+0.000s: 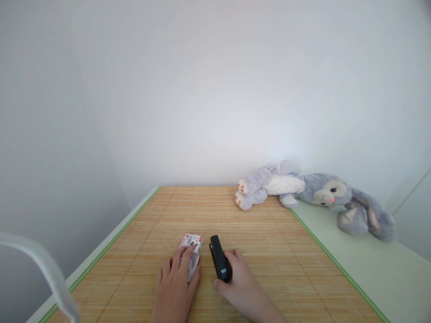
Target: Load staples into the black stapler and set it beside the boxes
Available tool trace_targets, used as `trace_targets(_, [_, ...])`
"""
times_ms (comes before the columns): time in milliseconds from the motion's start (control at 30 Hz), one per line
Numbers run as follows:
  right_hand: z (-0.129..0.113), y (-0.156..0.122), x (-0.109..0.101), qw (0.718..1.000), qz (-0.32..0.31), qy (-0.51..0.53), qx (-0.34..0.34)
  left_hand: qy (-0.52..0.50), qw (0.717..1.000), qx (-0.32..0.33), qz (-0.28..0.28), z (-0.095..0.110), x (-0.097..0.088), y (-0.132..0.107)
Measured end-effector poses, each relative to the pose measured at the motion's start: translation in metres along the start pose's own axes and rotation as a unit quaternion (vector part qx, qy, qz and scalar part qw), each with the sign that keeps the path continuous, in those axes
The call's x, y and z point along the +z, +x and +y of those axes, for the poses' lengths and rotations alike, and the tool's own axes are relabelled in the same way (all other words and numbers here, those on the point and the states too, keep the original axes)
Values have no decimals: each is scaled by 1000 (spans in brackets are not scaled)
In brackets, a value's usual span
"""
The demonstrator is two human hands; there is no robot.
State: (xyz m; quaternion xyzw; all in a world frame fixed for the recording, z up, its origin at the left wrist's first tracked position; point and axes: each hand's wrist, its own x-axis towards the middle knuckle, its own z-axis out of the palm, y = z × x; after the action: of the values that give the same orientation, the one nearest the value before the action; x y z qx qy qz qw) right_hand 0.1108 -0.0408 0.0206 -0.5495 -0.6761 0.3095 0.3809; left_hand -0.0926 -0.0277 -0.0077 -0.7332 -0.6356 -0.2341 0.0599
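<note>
Side by side on the bamboo mat [215,215]!
Left hand [177,282], loosely curled, drapes over white packaging [195,242], grip unclear; right hand [241,280], half-closed, holds the black stapler [219,258] just beside; beyond, a plush rabbit [286,184] lies near the wall [215,98].

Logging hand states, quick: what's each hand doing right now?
Left hand: laid over white printed packaging; grip cannot be told.
Right hand: closed on the black stapler, near end.
</note>
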Motion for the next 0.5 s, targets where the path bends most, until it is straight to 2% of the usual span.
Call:
trace_targets(200, [-21, 3, 31, 997, -60, 9, -52, 6, 1000, -22, -1, -20, 0, -4])
trace_targets(367, [-27, 9, 60, 999, -29, -20, -38, 15, 1000, -13, -6, -40, 2, -4])
trace_targets(500, [-30, 15, 74, 998, -19, -29, -53, 12, 999, -32, -2, -58, 4, -2])
